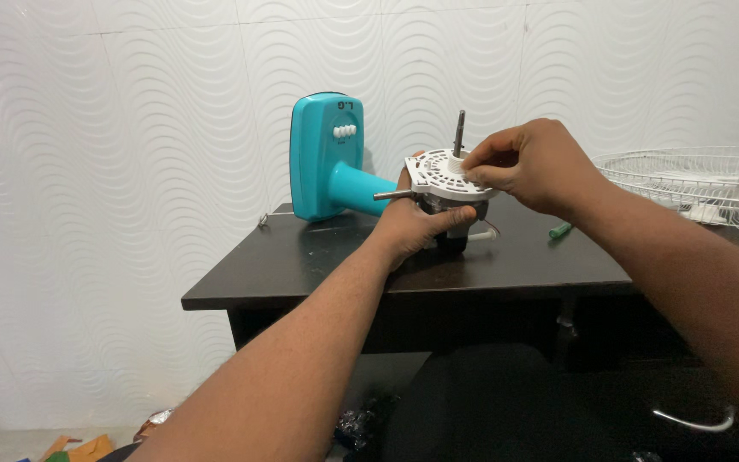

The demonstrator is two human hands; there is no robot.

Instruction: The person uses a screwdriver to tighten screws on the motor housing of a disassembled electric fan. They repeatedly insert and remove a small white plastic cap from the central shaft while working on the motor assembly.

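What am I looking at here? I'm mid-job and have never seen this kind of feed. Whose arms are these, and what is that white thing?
There is one picture, taken by a camera on a person's head, looking down and forward. Both arms are that person's own. The left hand grips a small fan motor from the side, holding it on a dark table. The right hand pinches the round white slotted plate on top of the motor. A metal shaft sticks up from the middle. Behind stands a teal fan housing. A green-handled tool lies to the right, and a white wire grille lies further right.
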